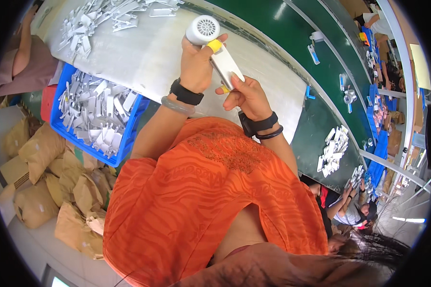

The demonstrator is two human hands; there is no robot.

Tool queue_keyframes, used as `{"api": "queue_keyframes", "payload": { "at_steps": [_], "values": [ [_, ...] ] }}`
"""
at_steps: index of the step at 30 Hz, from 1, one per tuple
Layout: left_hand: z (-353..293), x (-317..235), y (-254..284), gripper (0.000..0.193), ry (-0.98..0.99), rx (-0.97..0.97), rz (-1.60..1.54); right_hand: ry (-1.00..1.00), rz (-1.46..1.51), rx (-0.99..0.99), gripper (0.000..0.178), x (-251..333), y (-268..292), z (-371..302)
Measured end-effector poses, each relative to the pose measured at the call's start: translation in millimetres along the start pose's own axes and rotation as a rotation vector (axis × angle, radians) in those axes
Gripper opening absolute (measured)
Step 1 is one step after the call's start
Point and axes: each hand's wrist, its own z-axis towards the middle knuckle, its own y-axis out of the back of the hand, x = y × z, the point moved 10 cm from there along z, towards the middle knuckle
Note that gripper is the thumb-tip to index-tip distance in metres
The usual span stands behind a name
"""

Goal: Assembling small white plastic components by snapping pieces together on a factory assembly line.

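Note:
A white handheld fan [203, 29] with a round slotted grille is held up over the pale worktop. My left hand [198, 64] wraps the neck of it just below the round head. With thumb and fingers my right hand [248, 95] grips the lower end of its long white handle [226, 66]. Yellow covers show at a fingertip by the neck and at another by the handle's lower end. Both wrists wear black bands.
A blue crate [124, 143] full of white handle pieces stands at the left. More pieces [88, 26] lie heaped on the worktop [148, 57]. A green conveyor [282, 28] runs beyond, with another pile of white parts [333, 150] at the right. Brown bags [38, 150] fill the floor; co-workers sit nearby.

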Motion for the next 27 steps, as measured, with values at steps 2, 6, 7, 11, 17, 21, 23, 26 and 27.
{"api": "queue_keyframes", "payload": {
  "at_steps": [2, 6, 7, 11, 17, 21, 23, 26, 27],
  "values": [
    [3.2, 3.9, 1.2, 0.043, 0.027, -0.013, -0.001, -0.010, 0.096, 0.055, 0.054, -1.4, 0.2, -0.6],
    [8.3, 8.7, -5.1, 0.044, 0.050, 0.031, -0.049, -0.012, 0.254, 0.246, 0.067, 0.0, -1.1, 1.4],
    [9.0, 10.8, -8.6, 0.045, 0.063, 0.053, -0.061, -0.007, 0.260, 0.241, 0.067, 2.8, 1.0, 1.6],
    [14.9, 16.0, -18.4, 0.043, 0.036, 0.120, -0.090, -0.005, 0.557, 0.462, 0.059, 15.1, -10.4, -6.5],
    [16.2, 16.9, -32.0, 0.048, 0.041, 0.178, -0.045, 0.023, 0.584, 0.412, 0.057, 2.6, 3.7, -3.9],
    [17.2, 17.5, -29.8, 0.047, 0.051, 0.187, -0.045, 0.022, 0.499, 0.344, 0.057, 1.1, 6.3, -2.3],
    [19.0, 18.2, -25.1, 0.046, 0.054, 0.180, -0.038, 0.030, 0.448, 0.318, 0.060, 7.3, 2.2, -0.8],
    [31.5, 29.9, -9.3, 0.043, 0.111, 0.112, -0.051, -0.001, 0.380, 0.326, 0.066, 3.6, 5.8, 2.1],
    [36.9, 40.1, -1.9, 0.041, 0.169, 0.097, -0.069, -0.053, 0.366, 0.362, 0.070, -4.3, 7.0, 2.4]
  ]
}}
